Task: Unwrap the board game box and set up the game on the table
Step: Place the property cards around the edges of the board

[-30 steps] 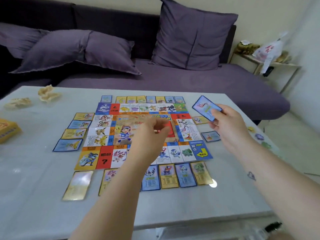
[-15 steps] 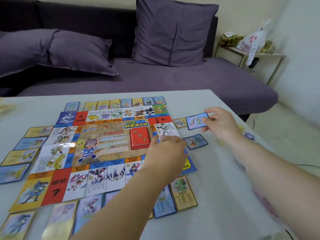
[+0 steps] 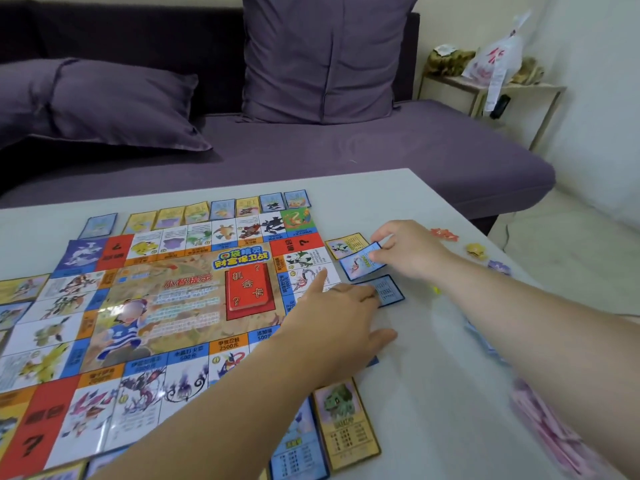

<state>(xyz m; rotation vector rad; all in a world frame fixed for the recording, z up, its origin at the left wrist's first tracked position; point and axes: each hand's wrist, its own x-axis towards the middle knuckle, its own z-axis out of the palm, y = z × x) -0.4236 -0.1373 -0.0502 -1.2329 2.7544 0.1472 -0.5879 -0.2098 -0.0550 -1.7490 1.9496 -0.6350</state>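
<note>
Card placement at the board's right edge

Board [image 3: 166, 306] lies flat and printed side up on the table [image 3: 433, 393]. Right hand [image 3: 412, 249] pinches a blue card [image 3: 360, 263] between thumb and fingers, just off the board's right edge; whether this card touches the table cannot be told. The blue card sits between a yellow card [image 3: 348, 244], farther along that edge, and a second blue card [image 3: 389, 291], nearer along it. Left hand [image 3: 339, 317] is spread and holds nothing. Its index finger stretches over a square in the board's right column, its other fingers reach the second blue card's left edge, and its thumb points out to the right of the board. Row of cards [image 3: 225, 209] lines the board's far edge. A green-creature card [image 3: 341, 420] lies just off the board's near right corner. Red piece [image 3: 445, 234] and yellow piece [image 3: 477, 251] lie well to the right of the board. Sofa [image 3: 381, 157] with cushions [image 3: 322, 57] stands beyond the board's far side.
</note>
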